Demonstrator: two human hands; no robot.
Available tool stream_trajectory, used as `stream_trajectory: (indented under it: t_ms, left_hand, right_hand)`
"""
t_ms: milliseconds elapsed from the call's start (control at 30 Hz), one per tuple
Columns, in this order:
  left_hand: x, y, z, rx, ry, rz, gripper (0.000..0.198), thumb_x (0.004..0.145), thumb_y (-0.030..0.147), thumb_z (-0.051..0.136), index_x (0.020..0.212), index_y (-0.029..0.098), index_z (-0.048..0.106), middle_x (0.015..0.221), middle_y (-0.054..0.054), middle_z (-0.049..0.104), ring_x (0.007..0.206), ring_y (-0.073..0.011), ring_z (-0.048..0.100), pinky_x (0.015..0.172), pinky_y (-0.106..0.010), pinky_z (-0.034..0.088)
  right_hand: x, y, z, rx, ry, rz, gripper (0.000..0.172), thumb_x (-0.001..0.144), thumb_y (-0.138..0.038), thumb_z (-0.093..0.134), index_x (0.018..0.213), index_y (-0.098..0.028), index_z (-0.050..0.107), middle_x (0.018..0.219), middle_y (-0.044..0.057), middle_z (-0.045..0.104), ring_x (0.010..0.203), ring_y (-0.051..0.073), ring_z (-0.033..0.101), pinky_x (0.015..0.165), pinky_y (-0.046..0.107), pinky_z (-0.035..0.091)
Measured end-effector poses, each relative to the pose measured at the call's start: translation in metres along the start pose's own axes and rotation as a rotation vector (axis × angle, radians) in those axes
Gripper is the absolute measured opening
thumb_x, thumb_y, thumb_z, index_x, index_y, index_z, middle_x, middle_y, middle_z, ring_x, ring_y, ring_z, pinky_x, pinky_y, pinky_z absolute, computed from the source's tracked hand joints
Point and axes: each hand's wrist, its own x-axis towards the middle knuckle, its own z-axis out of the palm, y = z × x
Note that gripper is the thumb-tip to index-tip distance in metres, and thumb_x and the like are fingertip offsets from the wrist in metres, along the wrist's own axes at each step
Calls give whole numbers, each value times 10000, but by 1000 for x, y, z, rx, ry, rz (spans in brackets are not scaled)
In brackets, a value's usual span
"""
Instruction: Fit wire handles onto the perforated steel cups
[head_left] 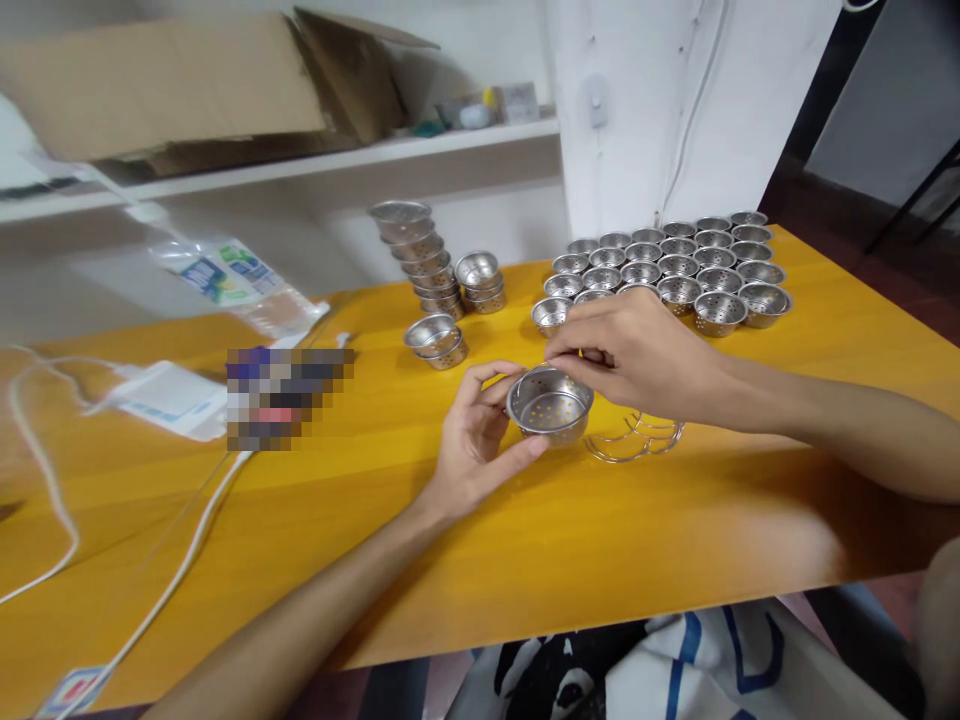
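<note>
My left hand (474, 440) is closed around the side of a small perforated metal bowl (553, 408), thumb at the near rim and fingers at the far left. The bowl sits tilted slightly toward me, just above or on the table; I cannot tell which. At its far rim my right hand (637, 345) pinches what looks like a thin wire handle (523, 385), partly hidden by the fingers. Several curved loose wire handles (637, 447) lie on the table to the right of the bowl, below my right wrist.
Rows of similar perforated bowls (718, 312) stand at the back right of the yellow table (600, 540). Stacked bowls (424, 255) rise at the back middle. To the left are a plastic packet (240, 280), a white power adapter (169, 400) and cables (199, 540). A cardboard box (165, 80) rests on the shelf.
</note>
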Motion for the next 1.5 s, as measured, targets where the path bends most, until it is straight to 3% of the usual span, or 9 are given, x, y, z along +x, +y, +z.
stream_trajectory:
  t_ms: [367, 533, 667, 767, 867, 1033, 1267, 1400, 1500]
  left_hand:
    - [0, 0, -1, 16, 20, -11, 643, 888, 418, 961, 1366, 285, 553, 1243, -101, 810, 1085, -260, 794, 930, -398, 621]
    - [-4, -3, -1, 27, -32, 8, 653, 934, 405, 912, 1409, 314, 472, 1258, -98, 768, 1086, -255, 771, 935, -404, 620]
    - [-6, -7, -1, 130, -22, 79, 599, 924, 345, 913, 1343, 319, 487, 1239, -66, 700, 1043, -225, 728, 891, -361, 602]
    - [-3, -6, -1, 162, -47, 108, 440, 944, 360, 893, 1254, 270, 594, 1112, -44, 684, 977, -203, 688, 846, -318, 569]
    - [0, -6, -5, 58, -101, 51, 361, 995, 407, 839, 1255, 222, 670, 1066, -52, 696, 965, -200, 674, 856, -306, 554]
    - [-3, -17, -9, -113, -56, -75, 416, 960, 476, 870, 1232, 204, 713, 1079, -47, 688, 960, -188, 659, 842, -278, 531]
    - [-1, -12, -4, -260, -92, -258, 514, 818, 432, 994, 1190, 193, 732, 1116, -85, 775, 1073, -265, 770, 978, -376, 594]
    - [1, -5, -3, -375, -123, -366, 600, 730, 409, 1033, 1204, 173, 751, 1166, -111, 791, 1096, -290, 779, 981, -400, 618]
    - [2, -4, -3, -443, -171, -396, 566, 738, 389, 1010, 1184, 174, 737, 1128, -107, 799, 1030, -286, 797, 954, -418, 629]
  right_hand:
    - [1, 3, 4, 3, 0, 2, 281, 1057, -162, 539, 860, -166, 739, 888, 53, 738, 800, 141, 595, 781, 303, 402]
    - [2, 1, 8, 69, 10, 50, 230, 1031, -145, 572, 868, -166, 734, 873, 48, 736, 779, 134, 583, 761, 299, 390]
    - [2, -2, 12, 297, -5, 173, 132, 1006, -158, 655, 935, -161, 767, 695, -30, 664, 648, 96, 522, 703, 274, 387]
    - [1, 1, 17, 708, -156, 270, 174, 1057, -278, 673, 1037, -150, 789, 669, -42, 669, 587, 86, 555, 653, 256, 451]
    - [2, 8, 22, 1009, -284, 316, 264, 1049, -383, 736, 1141, -144, 803, 808, 6, 755, 651, 100, 641, 680, 269, 544]
    - [4, 16, 28, 915, -247, 303, 353, 984, -481, 834, 1094, -148, 801, 960, 50, 795, 785, 122, 668, 735, 274, 552]
    - [3, 18, 36, 884, -329, 316, 420, 1018, -594, 768, 979, -193, 649, 785, -10, 723, 697, 123, 670, 635, 245, 510]
    - [3, 16, 36, 939, -362, 365, 447, 1004, -616, 780, 961, -205, 610, 789, -8, 737, 651, 113, 664, 638, 251, 551]
    - [3, 15, 40, 997, -404, 372, 463, 975, -616, 811, 924, -207, 602, 766, -33, 724, 598, 92, 632, 604, 237, 534]
